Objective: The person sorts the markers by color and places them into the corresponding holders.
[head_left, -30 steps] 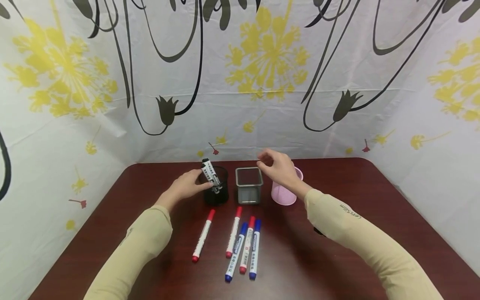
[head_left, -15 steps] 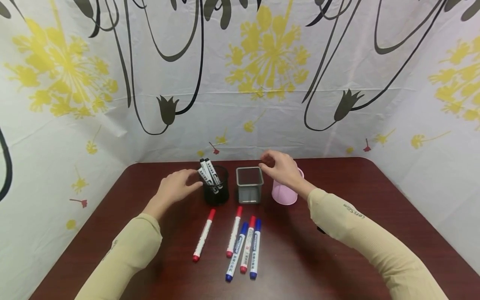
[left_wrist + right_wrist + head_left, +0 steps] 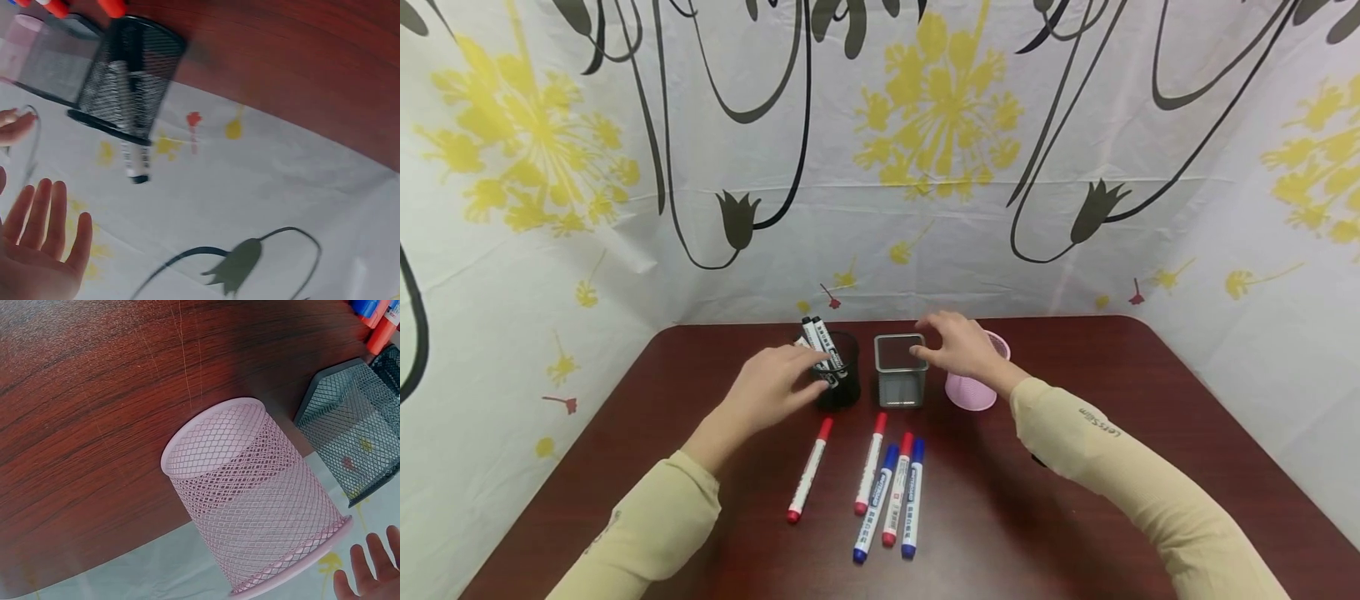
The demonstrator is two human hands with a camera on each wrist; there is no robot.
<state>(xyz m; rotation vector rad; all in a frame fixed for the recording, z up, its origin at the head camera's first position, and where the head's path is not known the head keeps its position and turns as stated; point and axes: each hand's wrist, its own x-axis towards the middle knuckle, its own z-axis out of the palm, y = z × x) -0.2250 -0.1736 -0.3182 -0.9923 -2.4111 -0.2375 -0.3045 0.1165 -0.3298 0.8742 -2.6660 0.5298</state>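
Observation:
My left hand [image 3: 771, 387] hovers just in front of the black mesh pen cup [image 3: 844, 392], fingers apart and holding nothing. In that cup lean black-capped whiteboard markers [image 3: 824, 337], partly hidden behind my fingers. The left wrist view shows the fingers of the left hand [image 3: 44, 244] spread, with one marker [image 3: 134, 159] sticking out past the cup's rim. My right hand [image 3: 964, 346], relaxed and holding nothing, is over the area between the grey square mesh pen holder [image 3: 901, 387] and the pink mesh cup [image 3: 972, 393], which it partly covers.
On the dark red-brown table [image 3: 1037, 533] lie a red marker [image 3: 810, 471] on the left and a group with more red markers [image 3: 870, 463] and blue markers [image 3: 912, 510]. A patterned white cloth [image 3: 880, 250] hangs behind the table.
My left hand was at the black cup with a marker, let go and drew left, then came back right in front of the cup. My right hand has lowered slightly.

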